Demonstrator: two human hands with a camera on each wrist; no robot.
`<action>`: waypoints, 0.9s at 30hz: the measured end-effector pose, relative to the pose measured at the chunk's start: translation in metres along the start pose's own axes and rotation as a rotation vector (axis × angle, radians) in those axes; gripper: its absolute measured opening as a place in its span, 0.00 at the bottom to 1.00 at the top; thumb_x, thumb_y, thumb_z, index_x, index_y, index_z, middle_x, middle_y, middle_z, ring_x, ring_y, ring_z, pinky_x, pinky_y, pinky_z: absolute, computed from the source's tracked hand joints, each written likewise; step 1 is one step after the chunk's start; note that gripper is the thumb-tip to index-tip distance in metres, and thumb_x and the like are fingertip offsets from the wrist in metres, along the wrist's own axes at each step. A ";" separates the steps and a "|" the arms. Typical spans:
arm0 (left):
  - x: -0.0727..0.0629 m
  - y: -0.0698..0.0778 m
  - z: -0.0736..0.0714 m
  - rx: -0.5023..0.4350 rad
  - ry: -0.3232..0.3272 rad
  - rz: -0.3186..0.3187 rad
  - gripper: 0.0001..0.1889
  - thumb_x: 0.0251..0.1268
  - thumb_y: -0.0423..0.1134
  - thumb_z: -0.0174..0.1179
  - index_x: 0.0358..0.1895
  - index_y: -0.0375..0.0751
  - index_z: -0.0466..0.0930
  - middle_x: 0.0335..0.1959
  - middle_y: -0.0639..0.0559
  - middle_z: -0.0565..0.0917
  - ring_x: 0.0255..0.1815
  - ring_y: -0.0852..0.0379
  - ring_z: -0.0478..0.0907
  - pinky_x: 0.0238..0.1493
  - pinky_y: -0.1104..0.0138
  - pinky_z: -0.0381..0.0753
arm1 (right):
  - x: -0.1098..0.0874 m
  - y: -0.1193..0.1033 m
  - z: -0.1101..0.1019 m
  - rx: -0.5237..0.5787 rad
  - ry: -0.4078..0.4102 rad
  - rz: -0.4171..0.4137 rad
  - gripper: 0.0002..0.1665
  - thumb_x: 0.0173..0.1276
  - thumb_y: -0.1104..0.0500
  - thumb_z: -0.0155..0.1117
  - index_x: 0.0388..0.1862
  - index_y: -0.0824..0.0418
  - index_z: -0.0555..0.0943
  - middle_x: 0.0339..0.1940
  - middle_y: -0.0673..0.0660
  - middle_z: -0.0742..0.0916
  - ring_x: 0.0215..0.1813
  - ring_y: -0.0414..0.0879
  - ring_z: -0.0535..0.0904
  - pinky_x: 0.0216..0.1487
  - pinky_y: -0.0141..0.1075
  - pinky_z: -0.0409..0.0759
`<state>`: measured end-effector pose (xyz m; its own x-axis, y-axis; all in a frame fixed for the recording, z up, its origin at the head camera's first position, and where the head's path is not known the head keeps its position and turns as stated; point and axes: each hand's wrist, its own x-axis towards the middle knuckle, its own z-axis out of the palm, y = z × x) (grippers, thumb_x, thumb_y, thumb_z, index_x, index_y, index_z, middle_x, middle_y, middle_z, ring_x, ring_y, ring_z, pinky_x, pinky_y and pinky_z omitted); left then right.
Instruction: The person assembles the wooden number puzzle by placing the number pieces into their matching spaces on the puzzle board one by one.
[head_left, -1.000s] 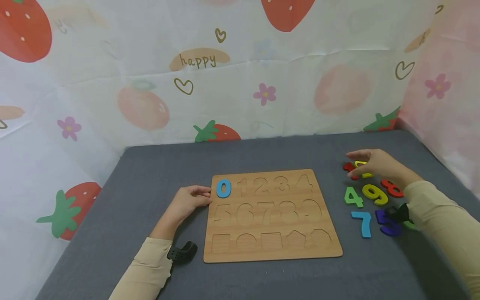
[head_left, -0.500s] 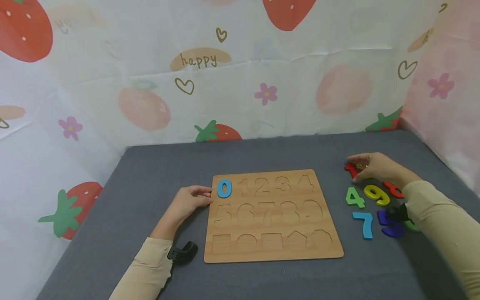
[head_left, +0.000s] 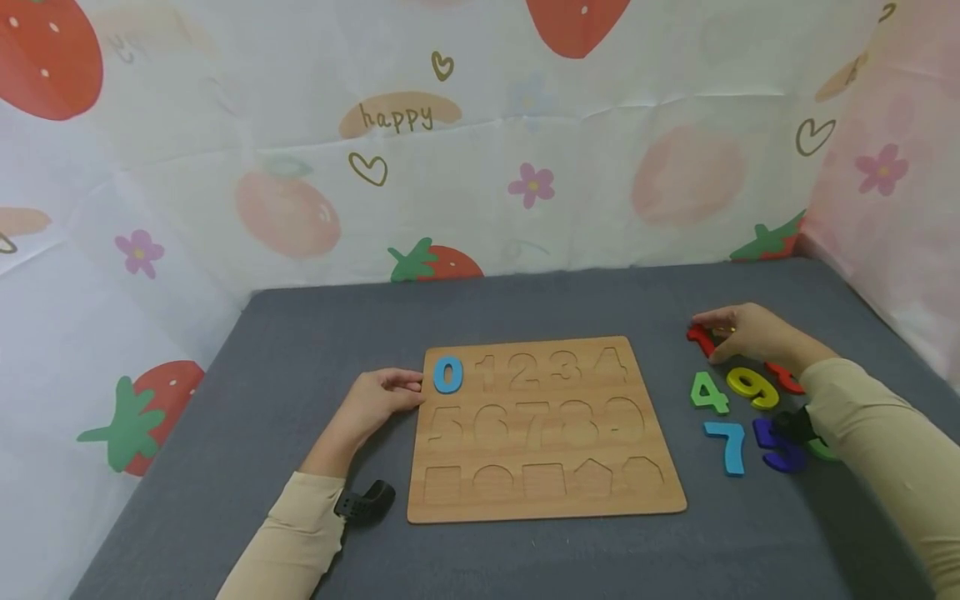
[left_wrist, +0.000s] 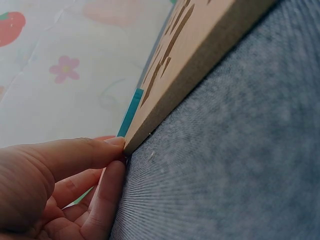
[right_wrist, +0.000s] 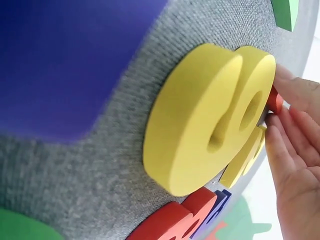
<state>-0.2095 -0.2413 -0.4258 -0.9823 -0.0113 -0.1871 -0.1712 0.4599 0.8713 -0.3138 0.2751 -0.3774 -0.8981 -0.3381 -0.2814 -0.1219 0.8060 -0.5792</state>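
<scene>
A wooden number board (head_left: 543,433) lies flat with a blue 0 (head_left: 448,375) in its top left recess. My left hand (head_left: 378,400) rests at the board's left edge, thumb and fingertips touching it; in the left wrist view the thumb (left_wrist: 85,157) meets the edge beside the blue 0. My right hand (head_left: 753,333) pinches a red number 1 (head_left: 701,340) between thumb and fingers at the back right. In the right wrist view that red piece (right_wrist: 274,101) is mostly hidden by the fingers and the yellow 9 (right_wrist: 195,120).
Right of the board lie a green 4 (head_left: 708,393), a yellow 9 (head_left: 752,388), a blue 7 (head_left: 727,446), a dark blue 5 (head_left: 780,450) and a red 8 (head_left: 786,379). A green piece (head_left: 822,451) is partly under the right sleeve. A yellow piece (right_wrist: 243,160) lies behind the 9.
My right hand has lowered slightly, and its thumb and fingers have closed on the red 1, which has turned a little. My left hand stays at the board's edge.
</scene>
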 end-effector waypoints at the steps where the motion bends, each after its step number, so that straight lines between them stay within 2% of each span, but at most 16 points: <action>1: 0.000 0.000 0.000 -0.001 0.001 -0.003 0.20 0.65 0.34 0.65 0.61 0.36 0.80 0.51 0.41 0.87 0.51 0.52 0.83 0.55 0.61 0.77 | 0.000 0.000 0.000 -0.003 0.003 -0.001 0.44 0.61 0.62 0.72 0.73 0.70 0.66 0.72 0.76 0.68 0.72 0.75 0.61 0.65 0.64 0.68; 8: 0.000 -0.001 0.000 -0.008 -0.001 0.004 0.21 0.66 0.34 0.65 0.61 0.35 0.79 0.51 0.40 0.86 0.51 0.53 0.83 0.55 0.62 0.78 | -0.001 -0.004 0.002 0.012 0.029 0.005 0.46 0.62 0.53 0.73 0.73 0.71 0.65 0.71 0.76 0.70 0.70 0.73 0.65 0.64 0.61 0.71; 14: -0.001 0.001 -0.001 -0.002 0.004 0.006 0.21 0.65 0.35 0.66 0.61 0.35 0.79 0.52 0.39 0.85 0.52 0.51 0.81 0.55 0.60 0.77 | 0.000 -0.022 0.005 -0.008 0.067 -0.021 0.47 0.63 0.48 0.73 0.73 0.70 0.66 0.69 0.74 0.74 0.68 0.70 0.70 0.64 0.62 0.70; 19: 0.000 0.001 -0.001 0.000 0.003 0.006 0.21 0.64 0.34 0.66 0.60 0.35 0.80 0.53 0.39 0.84 0.52 0.51 0.81 0.55 0.60 0.77 | 0.003 -0.044 0.013 0.040 0.072 -0.061 0.46 0.61 0.48 0.75 0.72 0.69 0.68 0.67 0.72 0.77 0.67 0.67 0.73 0.66 0.63 0.68; 27: 0.001 -0.001 -0.001 0.002 0.001 0.009 0.21 0.64 0.35 0.66 0.60 0.35 0.80 0.53 0.39 0.84 0.52 0.51 0.81 0.55 0.60 0.77 | 0.013 -0.078 0.034 0.091 0.069 -0.137 0.44 0.59 0.52 0.77 0.70 0.66 0.71 0.66 0.68 0.80 0.68 0.64 0.75 0.65 0.58 0.72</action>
<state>-0.2100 -0.2426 -0.4261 -0.9839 -0.0079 -0.1787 -0.1621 0.4614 0.8722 -0.3016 0.1919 -0.3618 -0.9031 -0.4049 -0.1432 -0.2093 0.7060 -0.6766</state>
